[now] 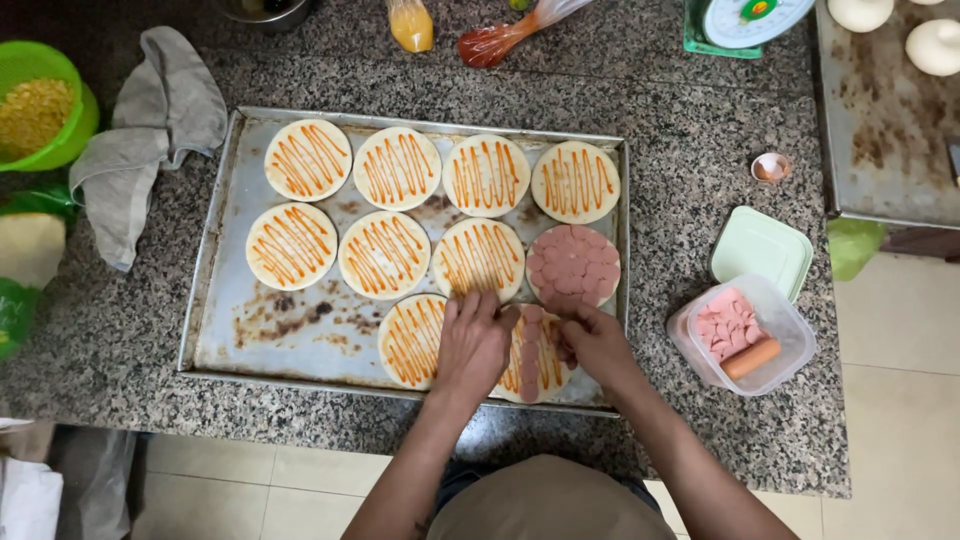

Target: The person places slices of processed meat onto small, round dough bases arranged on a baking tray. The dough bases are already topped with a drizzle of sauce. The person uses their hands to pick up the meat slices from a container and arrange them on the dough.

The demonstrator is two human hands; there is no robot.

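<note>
Both hands, left (473, 345) & right (597, 345), on sauced dough round (535, 365) w/ sausage slices (529, 352), metal tray (225, 330)

Left hand (474, 343) covered most of the dough round (540, 365) at the tray's (215, 250) near edge, so the fingertips couldn't be made out. Right hand (597, 343) hid that round's right rim & whatever it pinched. Beyond the tray, sauce bags (490, 40), metal bowl (268, 12) & scale (750, 20) were cut by the top edge. Left of tray, green colander (40, 100) ran off-frame.
</note>
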